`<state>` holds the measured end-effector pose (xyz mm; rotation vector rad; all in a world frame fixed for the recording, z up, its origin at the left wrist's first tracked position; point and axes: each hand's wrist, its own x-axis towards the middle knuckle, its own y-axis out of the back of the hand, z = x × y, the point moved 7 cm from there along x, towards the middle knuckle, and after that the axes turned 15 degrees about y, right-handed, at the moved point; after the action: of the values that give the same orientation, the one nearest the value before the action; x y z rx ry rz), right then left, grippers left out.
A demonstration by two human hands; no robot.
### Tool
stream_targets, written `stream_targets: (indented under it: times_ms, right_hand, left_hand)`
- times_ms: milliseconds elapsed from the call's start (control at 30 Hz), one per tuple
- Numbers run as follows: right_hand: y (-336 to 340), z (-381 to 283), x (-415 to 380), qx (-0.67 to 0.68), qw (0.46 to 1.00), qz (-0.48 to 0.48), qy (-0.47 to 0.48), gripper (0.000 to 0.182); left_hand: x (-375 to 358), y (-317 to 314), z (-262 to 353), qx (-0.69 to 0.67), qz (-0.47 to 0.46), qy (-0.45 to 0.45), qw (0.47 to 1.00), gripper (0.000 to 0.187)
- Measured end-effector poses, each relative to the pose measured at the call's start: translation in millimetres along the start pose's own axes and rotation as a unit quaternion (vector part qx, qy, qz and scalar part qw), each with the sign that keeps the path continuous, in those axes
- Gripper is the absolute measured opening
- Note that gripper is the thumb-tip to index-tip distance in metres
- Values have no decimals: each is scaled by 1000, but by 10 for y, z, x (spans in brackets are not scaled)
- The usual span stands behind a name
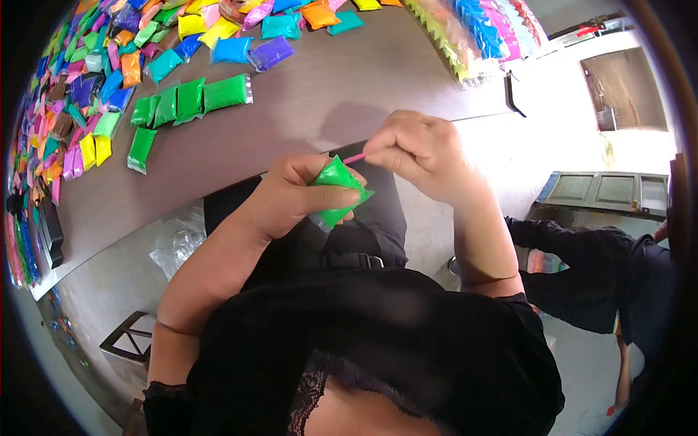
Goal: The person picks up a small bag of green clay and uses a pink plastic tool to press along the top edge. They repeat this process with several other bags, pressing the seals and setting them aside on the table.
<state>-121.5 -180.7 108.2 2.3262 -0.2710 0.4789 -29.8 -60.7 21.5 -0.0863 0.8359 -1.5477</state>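
Observation:
A green packet (336,180) is gripped in my left hand (291,192), the thumb lying across its front and fingers behind it. My right hand (418,154) is closed in a pinch on a thin pink stick (354,158), whose far end meets the upper right side of the packet; whether it goes inside cannot be made out. Both hands are over my lap, near the table's front edge. On the table (283,98), several green packets (190,99) lie in a row, with one more green packet (141,149) just below them.
Many coloured packets (87,87) cover the table's left side and back edge. Strips of coloured packs (476,36) lie at the back right. A person in dark clothes (603,269) is at the right. Clear plastic (180,240) and a stool (129,338) are at the lower left.

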Motion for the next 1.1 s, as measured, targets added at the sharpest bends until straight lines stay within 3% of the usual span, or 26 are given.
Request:
stream_targets:
  times_ms: [67, 167, 233, 467, 533, 667, 867, 967, 1033, 1067, 1100]
  right_hand:
    - [52, 15, -7, -47, 998, 25, -18, 6]
    - [-14, -124, 43, 13, 999, -5, 39, 5]
    - [-12, -125, 64, -72, 996, -19, 48, 6]
    - [-83, -130, 78, -40, 998, -22, 34, 7]
    - [-35, -31, 63, -114, 993, 18, 13, 9]
    - [-108, -141, 135, -15, 997, -1, 79, 7]
    - [1, 25, 88, -87, 996, 32, -7, 9]
    - [160, 333, -113, -188, 975, 98, -68, 9]
    - [245, 687, -420, -303, 936, 140, -112, 13]
    - [217, 793, -532, -310, 933, 143, -114, 13]
    - [152, 927, -666, -344, 920, 113, -153, 16]
  left_hand:
    - [-10, -5, 15, -7, 2, 2, 1000, 20]
    - [-9, -5, 24, -3, 0, 10, 1000, 20]
    - [2, 28, 8, -13, 18, 18, 1000, 21]
    - [13, 72, 1, -34, -10, -17, 999, 17]
    - [6, 131, -10, -25, 10, -5, 1000, 16]
    - [19, 145, -35, -33, 6, -12, 999, 15]
    - [11, 159, -4, -27, 13, -5, 1000, 16]
    - [28, 190, 32, -2, 60, -10, 998, 16]
    - [-23, 403, 142, 64, 190, -91, 975, 18]
    - [0, 449, 162, 68, 183, -94, 976, 18]
    - [-47, 564, 215, 125, 256, -122, 951, 19]
